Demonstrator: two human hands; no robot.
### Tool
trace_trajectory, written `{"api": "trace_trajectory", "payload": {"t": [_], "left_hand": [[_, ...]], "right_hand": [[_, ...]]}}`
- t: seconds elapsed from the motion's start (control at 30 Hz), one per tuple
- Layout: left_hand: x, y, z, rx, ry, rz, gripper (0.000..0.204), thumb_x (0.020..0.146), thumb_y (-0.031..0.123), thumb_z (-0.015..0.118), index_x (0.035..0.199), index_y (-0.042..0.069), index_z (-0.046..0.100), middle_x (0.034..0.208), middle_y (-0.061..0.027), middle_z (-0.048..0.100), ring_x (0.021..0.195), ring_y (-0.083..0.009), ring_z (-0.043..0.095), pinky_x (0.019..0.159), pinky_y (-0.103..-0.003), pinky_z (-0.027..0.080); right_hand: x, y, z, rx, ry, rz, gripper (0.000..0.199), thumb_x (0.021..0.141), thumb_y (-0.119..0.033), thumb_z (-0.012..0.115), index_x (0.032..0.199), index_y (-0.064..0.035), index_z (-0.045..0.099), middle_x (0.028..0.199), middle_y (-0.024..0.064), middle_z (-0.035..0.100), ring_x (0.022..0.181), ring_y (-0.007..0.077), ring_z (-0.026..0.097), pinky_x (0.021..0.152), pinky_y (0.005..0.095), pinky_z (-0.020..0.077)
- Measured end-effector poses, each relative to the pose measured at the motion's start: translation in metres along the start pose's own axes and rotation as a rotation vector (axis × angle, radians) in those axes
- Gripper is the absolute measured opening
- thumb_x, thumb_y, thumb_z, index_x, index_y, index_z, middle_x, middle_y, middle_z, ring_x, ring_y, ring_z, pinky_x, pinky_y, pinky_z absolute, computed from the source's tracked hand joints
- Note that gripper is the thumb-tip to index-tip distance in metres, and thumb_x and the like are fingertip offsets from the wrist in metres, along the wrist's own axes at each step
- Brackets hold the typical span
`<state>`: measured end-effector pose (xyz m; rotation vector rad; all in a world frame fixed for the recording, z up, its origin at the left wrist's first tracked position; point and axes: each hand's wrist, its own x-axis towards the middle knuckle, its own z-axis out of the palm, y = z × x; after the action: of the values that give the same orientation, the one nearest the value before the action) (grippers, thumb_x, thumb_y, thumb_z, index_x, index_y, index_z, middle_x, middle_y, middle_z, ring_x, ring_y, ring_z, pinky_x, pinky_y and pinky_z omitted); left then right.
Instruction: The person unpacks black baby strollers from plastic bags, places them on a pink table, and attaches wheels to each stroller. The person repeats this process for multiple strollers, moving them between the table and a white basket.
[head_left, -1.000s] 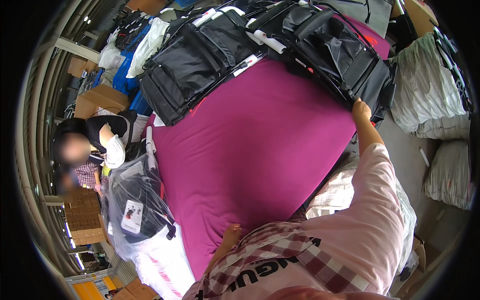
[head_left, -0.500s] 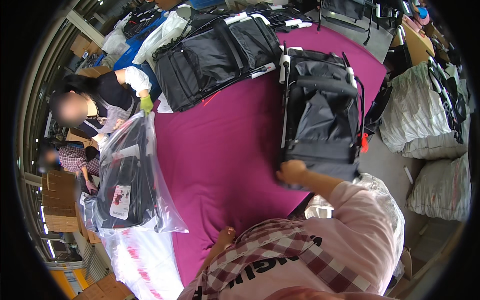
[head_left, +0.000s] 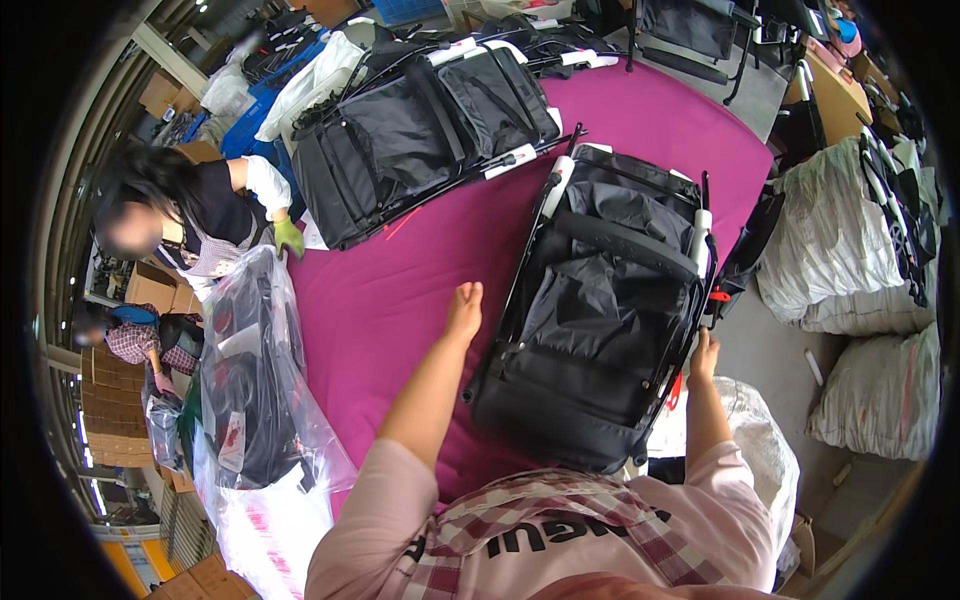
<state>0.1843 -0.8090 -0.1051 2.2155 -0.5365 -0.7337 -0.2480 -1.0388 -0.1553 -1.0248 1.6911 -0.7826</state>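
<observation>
A folded stroller (head_left: 600,310) with black fabric, dark tubes and white joints lies on the purple cloth (head_left: 390,320) in front of me, slightly tilted, its near end close to my apron. Along its right side, my right hand (head_left: 705,355) is closed at the frame's edge; its grip is partly hidden. My left hand (head_left: 463,312) hovers apart from the stroller's left side, over the cloth, fingers stretched out and holding nothing. A red tag (head_left: 674,392) hangs beside the near right edge.
More folded black strollers (head_left: 400,140) lie at the far side. On the left, a co-worker's green-gloved hand (head_left: 289,238) is above a clear plastic bag (head_left: 265,370) with a black stroller inside. Stuffed white sacks (head_left: 840,240) stand on the right.
The stroller has come nearer and turned askew. My right hand has moved from its near edge to its right side. My left hand has reached forward. The co-worker's glove and bag have shifted.
</observation>
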Motion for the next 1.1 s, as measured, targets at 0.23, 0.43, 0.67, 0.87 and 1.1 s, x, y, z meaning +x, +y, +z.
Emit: {"api": "trace_trajectory", "payload": {"t": [0.23,0.43,0.67,0.87,1.1], "left_hand": [[-0.009,0.021,0.048,-0.521,-0.403,-0.536,0.082,0.088,0.074,0.031,0.131,0.008,0.054,0.122,-0.0196,0.059,0.118,-0.0306,0.052,0.096,-0.044,0.041],[-0.091,0.023,0.04,-0.495,-0.38,-0.266,0.07,0.096,0.06,0.033,0.129,0.003,0.056,0.123,-0.0124,0.06,0.113,-0.0207,0.054,0.096,-0.033,0.041],[-0.171,-0.028,-0.012,-0.511,-0.155,-0.268,0.064,0.097,0.055,0.034,0.116,0.001,0.063,0.11,-0.0134,0.065,0.103,-0.0219,0.059,0.091,-0.034,0.042],[-0.256,-0.106,-0.078,-0.663,-0.082,-0.364,0.063,0.097,0.054,0.035,0.119,0.002,0.063,0.111,-0.0155,0.065,0.101,-0.0241,0.061,0.09,-0.035,0.043],[-0.376,-0.196,-0.126,-0.917,0.098,-0.661,0.07,0.092,0.062,0.044,0.11,-0.002,0.066,0.099,-0.0136,0.066,0.09,-0.0221,0.061,0.084,-0.036,0.046]], "right_hand": [[-0.013,-0.001,0.007,0.171,-0.176,0.451,0.078,0.081,-0.076,0.041,0.115,-0.0089,0.061,0.096,0.0048,0.066,0.08,0.0192,0.061,0.056,0.0308,0.0419],[0.024,0.061,-0.018,0.759,-0.711,0.486,0.07,0.092,-0.059,0.04,0.138,-0.0064,0.046,0.135,0.0127,0.052,0.123,0.0329,0.05,0.107,0.0456,0.0378],[-0.039,0.059,-0.006,0.548,-0.938,0.512,0.072,0.091,-0.06,0.041,0.137,-0.0058,0.046,0.134,0.0138,0.053,0.122,0.0335,0.05,0.105,0.0462,0.0396],[-0.135,0.053,0.004,0.388,-1.085,0.466,0.073,0.09,-0.06,0.042,0.137,-0.0052,0.046,0.133,0.0147,0.053,0.121,0.0341,0.051,0.104,0.0468,0.041],[-0.241,0.043,0.035,0.116,-1.243,0.477,0.074,0.089,-0.06,0.043,0.137,-0.0046,0.047,0.133,0.0158,0.054,0.121,0.0348,0.052,0.102,0.0474,0.0428]]}}
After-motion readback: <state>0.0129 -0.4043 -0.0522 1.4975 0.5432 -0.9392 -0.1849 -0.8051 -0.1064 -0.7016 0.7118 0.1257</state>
